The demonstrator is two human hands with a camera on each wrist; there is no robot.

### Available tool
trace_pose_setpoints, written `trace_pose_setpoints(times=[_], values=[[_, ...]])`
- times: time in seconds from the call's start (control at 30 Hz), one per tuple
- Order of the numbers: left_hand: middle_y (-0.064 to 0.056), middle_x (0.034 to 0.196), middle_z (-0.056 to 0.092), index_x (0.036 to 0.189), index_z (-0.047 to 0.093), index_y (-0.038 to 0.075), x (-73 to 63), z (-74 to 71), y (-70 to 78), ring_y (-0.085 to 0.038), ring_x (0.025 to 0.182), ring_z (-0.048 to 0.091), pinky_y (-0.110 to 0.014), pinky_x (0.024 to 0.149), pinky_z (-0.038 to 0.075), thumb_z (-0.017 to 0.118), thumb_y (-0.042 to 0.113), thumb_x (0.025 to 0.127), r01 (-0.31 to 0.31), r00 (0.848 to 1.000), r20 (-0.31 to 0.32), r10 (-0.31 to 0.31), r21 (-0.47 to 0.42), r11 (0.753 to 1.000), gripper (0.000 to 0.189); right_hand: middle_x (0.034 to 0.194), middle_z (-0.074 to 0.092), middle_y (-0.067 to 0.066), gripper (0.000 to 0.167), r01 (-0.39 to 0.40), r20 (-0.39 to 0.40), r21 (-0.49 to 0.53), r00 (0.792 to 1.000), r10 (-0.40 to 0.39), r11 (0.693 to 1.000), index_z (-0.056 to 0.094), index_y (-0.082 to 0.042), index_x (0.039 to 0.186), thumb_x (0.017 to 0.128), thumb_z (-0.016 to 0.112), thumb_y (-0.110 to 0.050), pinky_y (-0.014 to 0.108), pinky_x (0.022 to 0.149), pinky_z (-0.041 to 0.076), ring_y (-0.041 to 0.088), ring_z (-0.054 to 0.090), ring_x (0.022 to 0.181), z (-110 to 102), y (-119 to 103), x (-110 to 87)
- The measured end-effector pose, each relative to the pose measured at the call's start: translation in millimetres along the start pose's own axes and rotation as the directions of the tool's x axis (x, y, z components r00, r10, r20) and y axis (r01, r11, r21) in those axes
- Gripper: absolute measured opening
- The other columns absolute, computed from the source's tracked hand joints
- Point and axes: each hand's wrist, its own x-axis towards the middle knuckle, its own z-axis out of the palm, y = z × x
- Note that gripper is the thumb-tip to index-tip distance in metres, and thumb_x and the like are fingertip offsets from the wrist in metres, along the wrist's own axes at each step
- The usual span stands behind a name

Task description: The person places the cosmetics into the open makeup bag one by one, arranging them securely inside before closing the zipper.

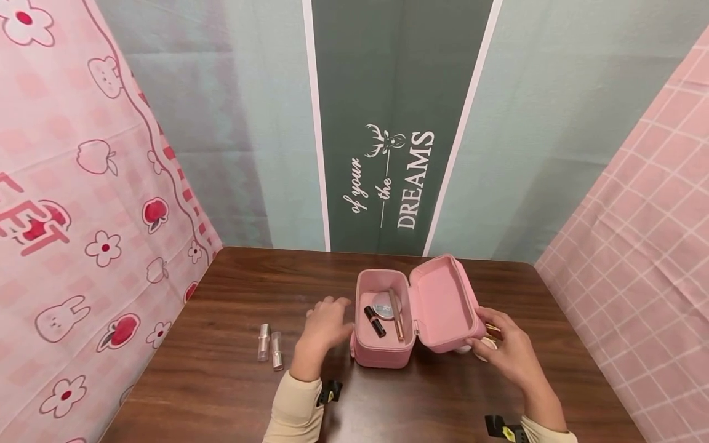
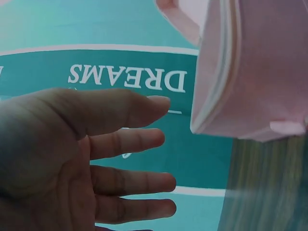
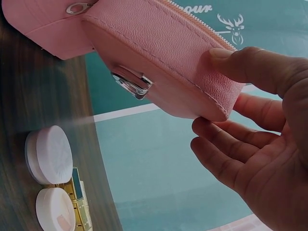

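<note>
Pink in colour: observed case (image 1: pixel 382 358) between right hand (image 1: pixel 508 351), gripping raised lid (image 1: pixel 443 301), and left hand (image 1: pixel 325 323), straight-fingered, just beside case wall; logged two slim tubes (image 1: pixel 263 343) to the left of left hand

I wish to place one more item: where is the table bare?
Bare table: between both forearms, nearer than the pink case; also beyond the two clear tubes, toward the backdrop. Crowded: by the open lid, where round white containers sit near the right hand.

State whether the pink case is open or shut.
The pink case is open: the right hand holds its lid aside, and a black tube shows inside.
</note>
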Motion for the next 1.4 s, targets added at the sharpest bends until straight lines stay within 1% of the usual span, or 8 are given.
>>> trace_pose_setpoints(times=[0.2, 0.4, 0.5, 0.63, 0.8, 0.93, 1.2, 1.4], values=[[-0.018, 0.107, 0.059, 0.112, 0.064, 0.008, -4.4, 4.3, -11.5, -0.037, 0.095, 0.057, -0.053, 0.072, 0.042, 0.072, 0.023, 0.076, 0.01, 1.0, -0.026, -0.01, 0.022, 1.0, 0.04, 0.112, 0.057, 0.017, 0.059, 0.014, -0.007, 0.028, 1.0, -0.014, 1.0, 0.058, 0.005, 0.117, 0.063, 0.082, 0.003, 0.005, 0.078, 0.037, 0.008, 0.053, 0.096, -1, 1, 0.9], [-0.017, 0.104, 0.059, 0.11, 0.064, 0.008, -9.9, 11.7, -26.2, -0.037, 0.092, 0.057, -0.053, 0.068, 0.042, 0.071, 0.02, 0.075, 0.023, 0.998, -0.052, -0.021, 0.035, 0.999, 0.038, 0.112, 0.057, 0.017, 0.06, 0.042, -0.015, 0.044, 0.999, -0.041, 0.998, 0.058, 0.005, 0.115, 0.06, 0.082, 0.006, 0.007, 0.078, 0.04, 0.002, 0.052, 0.096, 0, 4, 2.4], [-0.018, 0.105, 0.059, 0.111, 0.064, 0.007, -12.8, 14.9, -33.8, -0.038, 0.092, 0.057, -0.053, 0.068, 0.042, 0.072, 0.02, 0.074, 0.03, 0.998, -0.06, -0.028, 0.039, 0.999, 0.04, 0.114, 0.056, 0.017, 0.06, 0.051, -0.015, 0.029, 0.999, -0.051, 0.998, 0.059, 0.004, 0.115, 0.06, 0.083, 0.005, 0.012, 0.076, 0.044, 0.003, 0.052, 0.096, -1, 4, 2.6], [-0.019, 0.106, 0.059, 0.111, 0.063, 0.006, -15.7, 18.3, -44.2, -0.038, 0.091, 0.057, -0.053, 0.068, 0.042, 0.072, 0.021, 0.073, 0.052, 0.997, -0.056, -0.05, 0.036, 0.998, 0.042, 0.116, 0.055, 0.018, 0.06, 0.061, -0.004, 0.01, 0.998, -0.061, 0.998, 0.059, 0.004, 0.115, 0.06, 0.083, 0.005, 0.016, 0.073, 0.047, 0.011, 0.054, 0.095, -2, 3, 2.8], [-0.019, 0.106, 0.059, 0.113, 0.062, 0.005, -18.3, 19.0, -56.3, -0.039, 0.093, 0.057, -0.054, 0.068, 0.041, 0.071, 0.022, 0.073, 0.085, 0.995, -0.05, -0.085, 0.013, 0.996, 0.044, 0.114, 0.055, 0.018, 0.062, 0.078, -0.009, 0.002, 0.997, -0.078, 0.997, 0.058, 0.005, 0.115, 0.059, 0.083, 0.005, 0.009, 0.073, 0.042, 0.016, 0.055, 0.091, -2, 2, 1.7], [-0.02, 0.107, 0.059, 0.114, 0.061, 0.003, -22.5, 18.6, -65.5, -0.039, 0.094, 0.057, -0.055, 0.07, 0.042, 0.071, 0.022, 0.074, 0.118, 0.992, -0.053, -0.118, -0.003, 0.993, 0.045, 0.113, 0.056, 0.018, 0.062, 0.09, -0.016, -0.001, 0.996, -0.09, 0.996, 0.058, 0.004, 0.116, 0.059, 0.084, 0.004, 0.007, 0.073, 0.04, 0.017, 0.056, 0.089, -1, 2, 1.4], [-0.021, 0.108, 0.059, 0.112, 0.061, 0.001, -32.6, 19.4, -84.0, -0.04, 0.095, 0.057, -0.056, 0.071, 0.044, 0.071, 0.023, 0.076, 0.178, 0.982, -0.06, -0.178, -0.012, 0.984, 0.044, 0.11, 0.058, 0.017, 0.063, 0.104, -0.024, -0.018, 0.994, -0.105, 0.994, 0.057, 0.005, 0.115, 0.058, 0.083, 0.005, 0.009, 0.073, 0.043, 0.016, 0.057, 0.087, 0, 3, 1.7], [-0.022, 0.109, 0.059, 0.113, 0.061, 0.002, -36.4, 22.0, -94.7, -0.04, 0.096, 0.057, -0.06, 0.075, 0.04, 0.071, 0.023, 0.076, 0.199, 0.975, -0.105, -0.197, 0.008, 0.98, 0.044, 0.109, 0.058, 0.016, 0.062, 0.113, -0.035, -0.017, 0.993, -0.113, 0.993, 0.058, 0.005, 0.114, 0.057, 0.083, 0.006, 0.01, 0.074, 0.043, 0.012, 0.057, 0.088, 1, 2, 2.0]])
